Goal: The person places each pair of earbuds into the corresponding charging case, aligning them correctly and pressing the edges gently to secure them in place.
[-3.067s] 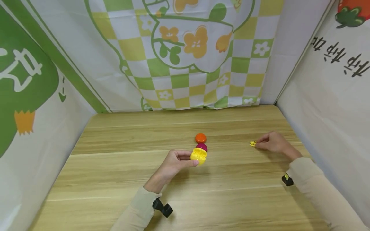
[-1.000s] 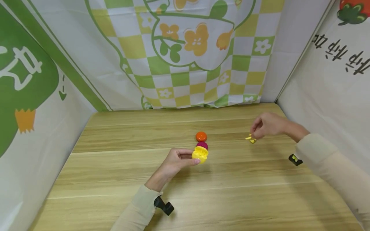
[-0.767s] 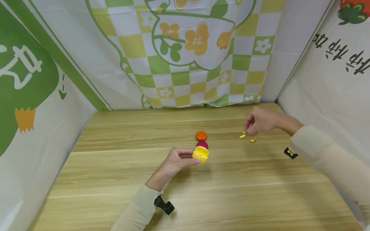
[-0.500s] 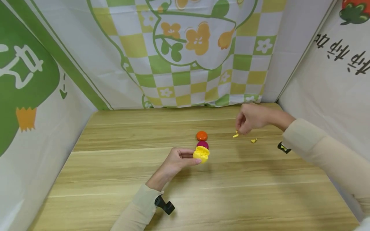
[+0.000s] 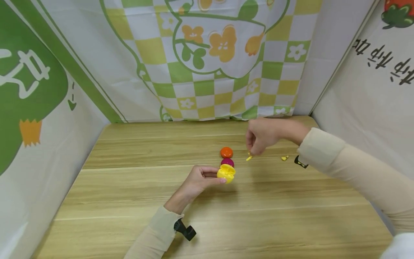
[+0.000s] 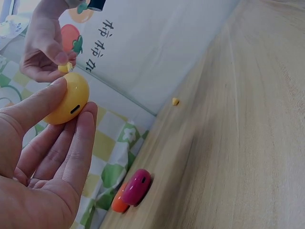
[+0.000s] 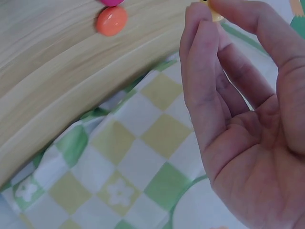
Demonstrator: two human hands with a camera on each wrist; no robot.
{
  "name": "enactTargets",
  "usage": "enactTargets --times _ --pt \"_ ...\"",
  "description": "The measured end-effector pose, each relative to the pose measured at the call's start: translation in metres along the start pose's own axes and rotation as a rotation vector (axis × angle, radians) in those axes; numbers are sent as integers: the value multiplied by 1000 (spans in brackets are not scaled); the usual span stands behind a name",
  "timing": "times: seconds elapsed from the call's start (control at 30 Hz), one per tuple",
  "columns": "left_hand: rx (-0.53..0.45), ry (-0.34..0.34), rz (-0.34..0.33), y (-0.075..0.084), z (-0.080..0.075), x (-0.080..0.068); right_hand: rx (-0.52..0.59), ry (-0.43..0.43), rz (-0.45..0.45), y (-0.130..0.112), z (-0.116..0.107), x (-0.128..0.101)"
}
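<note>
My left hand [image 5: 200, 180] grips a yellow earbud case [image 5: 225, 175] between thumb and fingers, above the table, its lid flipped up. In the left wrist view the case [image 6: 76, 98] shows its rounded outside and a dark slot. A yellow earbud [image 5: 248, 158] is pinched by the fingertips of my right hand [image 5: 263, 135], a little to the right of the case and pointing down. The second yellow earbud [image 5: 284, 158] lies on the table further right. In the right wrist view, the fingers of my right hand [image 7: 238, 105] hide most of the pinched earbud.
Just behind the yellow case sit a purple case [image 5: 228, 162] and an orange case [image 5: 226, 152], both with their lids down. They stand on the wooden table [image 5: 145, 201]. A checkered curtain [image 5: 207, 90] hangs at its far edge, with printed walls on both sides.
My right hand has picked one yellow earbud up off the table and carried it left toward the yellow case. The other earbud stays behind. My left hand has barely moved.
</note>
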State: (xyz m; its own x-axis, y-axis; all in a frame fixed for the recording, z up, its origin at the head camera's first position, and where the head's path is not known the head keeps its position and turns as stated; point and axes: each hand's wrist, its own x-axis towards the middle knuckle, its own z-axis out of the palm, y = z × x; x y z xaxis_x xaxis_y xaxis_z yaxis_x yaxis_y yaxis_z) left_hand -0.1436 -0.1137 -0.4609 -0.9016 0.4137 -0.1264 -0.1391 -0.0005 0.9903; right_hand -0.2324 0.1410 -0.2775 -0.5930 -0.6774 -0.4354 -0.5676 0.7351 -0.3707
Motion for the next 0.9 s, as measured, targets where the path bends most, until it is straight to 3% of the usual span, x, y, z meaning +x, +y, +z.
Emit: enactTargets --times 0.5,0.9 --pt "-10 -24 5 3 2 -2 -79 -79 -36 -46 7 24" --pt "-32 -26 18 1 2 -2 -104 -106 -36 -64 18 42"
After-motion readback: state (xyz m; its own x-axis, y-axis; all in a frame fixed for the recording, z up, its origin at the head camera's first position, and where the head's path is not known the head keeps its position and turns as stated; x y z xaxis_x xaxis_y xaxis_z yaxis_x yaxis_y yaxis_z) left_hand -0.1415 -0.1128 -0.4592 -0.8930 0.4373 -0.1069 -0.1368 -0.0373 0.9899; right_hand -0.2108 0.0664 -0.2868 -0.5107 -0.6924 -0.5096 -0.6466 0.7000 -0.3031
